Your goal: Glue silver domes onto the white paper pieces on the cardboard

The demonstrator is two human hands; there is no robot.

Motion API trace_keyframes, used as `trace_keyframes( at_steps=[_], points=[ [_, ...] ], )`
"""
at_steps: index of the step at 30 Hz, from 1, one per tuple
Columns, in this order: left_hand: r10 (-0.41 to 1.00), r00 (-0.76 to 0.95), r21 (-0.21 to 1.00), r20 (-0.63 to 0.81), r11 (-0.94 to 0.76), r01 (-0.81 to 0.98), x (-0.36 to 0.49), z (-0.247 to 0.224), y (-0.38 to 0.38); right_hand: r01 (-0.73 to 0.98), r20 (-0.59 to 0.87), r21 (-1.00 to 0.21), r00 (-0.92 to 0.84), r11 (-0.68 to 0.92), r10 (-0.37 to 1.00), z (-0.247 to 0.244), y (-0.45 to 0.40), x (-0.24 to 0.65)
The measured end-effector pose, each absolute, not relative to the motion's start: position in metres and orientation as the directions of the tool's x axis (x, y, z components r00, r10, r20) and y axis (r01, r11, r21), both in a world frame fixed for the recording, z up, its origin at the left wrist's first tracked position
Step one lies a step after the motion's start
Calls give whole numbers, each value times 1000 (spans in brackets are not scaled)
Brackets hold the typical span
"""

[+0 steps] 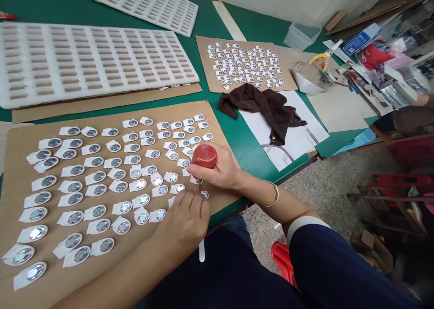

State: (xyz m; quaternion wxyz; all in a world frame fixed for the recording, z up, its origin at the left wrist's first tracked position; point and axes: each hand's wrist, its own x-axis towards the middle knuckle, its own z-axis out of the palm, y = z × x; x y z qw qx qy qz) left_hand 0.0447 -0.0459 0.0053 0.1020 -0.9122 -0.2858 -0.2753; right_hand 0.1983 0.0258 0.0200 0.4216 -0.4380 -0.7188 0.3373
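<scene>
"Right hand (222,166): state?"

"Closed around the red container (204,156), round end up. The container is above the near right part of the cardboard (111,266)."

"Left hand (190,214)?"

"Fingers curled, just below the right hand. Grip contents cannot be determined. A white stick (202,251) projects below."

"Surrounding parts?"

"Metal discs (82,254) on white tabs, spread over the cardboard on the green table (261,164). A brown cloth (262,105) lies beyond the right hand."
</scene>
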Motion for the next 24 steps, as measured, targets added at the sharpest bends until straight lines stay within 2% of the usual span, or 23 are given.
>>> trace_keyframes(
  at_steps=[6,24],
  points=[
    [488,689,14,536,-821,571,43,1,-47,351,332,-843,-257,408,908,18,26,198],
    [504,693,37,516,-821,569,41,1,-47,281,331,-878,-229,387,916,16,25,198]
  ],
)
